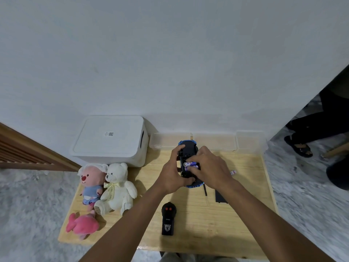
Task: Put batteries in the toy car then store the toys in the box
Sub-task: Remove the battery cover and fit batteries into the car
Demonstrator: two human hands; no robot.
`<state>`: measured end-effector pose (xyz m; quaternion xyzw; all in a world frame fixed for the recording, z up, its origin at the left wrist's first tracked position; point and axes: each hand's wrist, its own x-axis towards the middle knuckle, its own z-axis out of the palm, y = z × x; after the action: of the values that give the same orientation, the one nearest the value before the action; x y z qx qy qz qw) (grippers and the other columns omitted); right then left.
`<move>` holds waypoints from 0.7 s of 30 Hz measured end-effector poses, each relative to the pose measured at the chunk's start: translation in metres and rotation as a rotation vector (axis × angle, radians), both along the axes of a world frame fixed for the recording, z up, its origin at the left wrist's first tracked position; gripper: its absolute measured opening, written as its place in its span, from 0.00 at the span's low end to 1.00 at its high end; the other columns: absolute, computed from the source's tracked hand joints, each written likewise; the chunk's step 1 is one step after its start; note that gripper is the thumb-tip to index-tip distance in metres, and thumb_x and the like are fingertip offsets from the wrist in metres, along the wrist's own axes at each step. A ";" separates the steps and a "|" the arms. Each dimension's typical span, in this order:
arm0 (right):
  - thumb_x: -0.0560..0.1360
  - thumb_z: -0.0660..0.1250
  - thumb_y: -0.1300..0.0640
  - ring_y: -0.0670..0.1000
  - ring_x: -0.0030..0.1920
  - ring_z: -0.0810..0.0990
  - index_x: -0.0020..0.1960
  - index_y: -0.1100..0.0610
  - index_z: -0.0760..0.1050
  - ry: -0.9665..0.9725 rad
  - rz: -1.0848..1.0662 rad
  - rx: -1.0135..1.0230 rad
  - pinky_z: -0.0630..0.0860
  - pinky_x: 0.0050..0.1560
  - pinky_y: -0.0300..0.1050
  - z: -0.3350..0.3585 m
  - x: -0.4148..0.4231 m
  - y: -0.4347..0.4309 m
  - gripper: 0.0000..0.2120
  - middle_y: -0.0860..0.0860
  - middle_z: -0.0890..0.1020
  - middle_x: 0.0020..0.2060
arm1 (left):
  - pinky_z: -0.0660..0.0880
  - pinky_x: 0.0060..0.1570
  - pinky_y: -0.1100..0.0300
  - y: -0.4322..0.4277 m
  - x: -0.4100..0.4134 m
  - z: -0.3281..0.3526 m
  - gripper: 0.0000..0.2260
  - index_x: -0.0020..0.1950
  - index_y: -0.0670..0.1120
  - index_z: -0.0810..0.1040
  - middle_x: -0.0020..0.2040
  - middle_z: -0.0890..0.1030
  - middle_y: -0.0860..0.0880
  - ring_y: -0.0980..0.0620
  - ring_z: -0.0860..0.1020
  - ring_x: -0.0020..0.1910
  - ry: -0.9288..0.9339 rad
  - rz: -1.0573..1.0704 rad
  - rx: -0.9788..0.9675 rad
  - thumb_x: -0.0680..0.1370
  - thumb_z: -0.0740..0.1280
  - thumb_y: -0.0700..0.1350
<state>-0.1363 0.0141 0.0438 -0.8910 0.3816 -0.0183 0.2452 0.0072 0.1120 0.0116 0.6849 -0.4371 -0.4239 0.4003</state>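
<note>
The blue toy car (187, 146) lies upside down above the wooden table (217, 229), its black underside facing me. My left hand (172, 176) grips its left side and near end. My right hand (209, 167) rests over the open battery bay, fingertips pressing on purple-and-white batteries (190, 164) lying in it. A loose battery (233, 172) lies on the table just right of my right hand. The white lidded storage box (111, 140) stands at the table's back left, shut.
A pink beaver plush (90, 183), a white teddy bear (118, 190) and a pink plush (83, 225) sit at the left. A black remote (168, 218), a screwdriver (205, 193) and a black cover plate (220, 196) lie near me. Clear plastic trays (213, 141) line the back. A person's sandalled foot (300, 147) is at right.
</note>
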 end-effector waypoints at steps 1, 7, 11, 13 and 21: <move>0.78 0.67 0.43 0.50 0.46 0.80 0.59 0.41 0.80 -0.044 0.016 -0.012 0.77 0.44 0.47 0.000 -0.002 -0.002 0.11 0.43 0.72 0.55 | 0.79 0.55 0.65 0.000 0.001 0.000 0.48 0.79 0.59 0.58 0.65 0.78 0.58 0.58 0.81 0.56 0.002 -0.010 0.000 0.68 0.80 0.35; 0.80 0.60 0.54 0.51 0.29 0.73 0.51 0.49 0.68 -0.315 -0.222 0.147 0.69 0.33 0.49 0.006 -0.003 -0.009 0.01 0.47 0.76 0.30 | 0.82 0.59 0.54 -0.001 0.006 -0.002 0.47 0.77 0.61 0.59 0.65 0.77 0.55 0.57 0.81 0.58 0.024 -0.002 0.008 0.68 0.80 0.36; 0.81 0.55 0.54 0.52 0.32 0.73 0.46 0.52 0.73 -0.311 -0.371 0.320 0.68 0.35 0.47 0.013 -0.002 -0.012 0.09 0.50 0.76 0.30 | 0.81 0.60 0.51 -0.004 0.007 0.001 0.47 0.77 0.62 0.59 0.65 0.76 0.56 0.57 0.79 0.61 0.025 0.005 0.014 0.68 0.80 0.36; 0.82 0.57 0.49 0.52 0.32 0.71 0.40 0.55 0.69 -0.279 -0.424 0.346 0.66 0.35 0.47 0.010 0.000 -0.010 0.14 0.50 0.74 0.30 | 0.81 0.60 0.50 -0.006 0.007 0.001 0.48 0.77 0.62 0.59 0.65 0.76 0.56 0.53 0.80 0.61 0.020 0.007 0.007 0.67 0.80 0.36; 0.77 0.67 0.40 0.49 0.29 0.71 0.30 0.54 0.65 -0.087 -0.443 0.222 0.66 0.30 0.44 -0.004 0.011 -0.001 0.25 0.48 0.71 0.26 | 0.81 0.52 0.63 -0.009 0.004 0.000 0.49 0.78 0.62 0.57 0.65 0.74 0.57 0.54 0.82 0.55 -0.004 0.047 -0.014 0.67 0.81 0.36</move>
<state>-0.1256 0.0129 0.0400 -0.7516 0.5565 -0.0679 0.3477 0.0116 0.1027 0.0114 0.6927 -0.4248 -0.4100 0.4142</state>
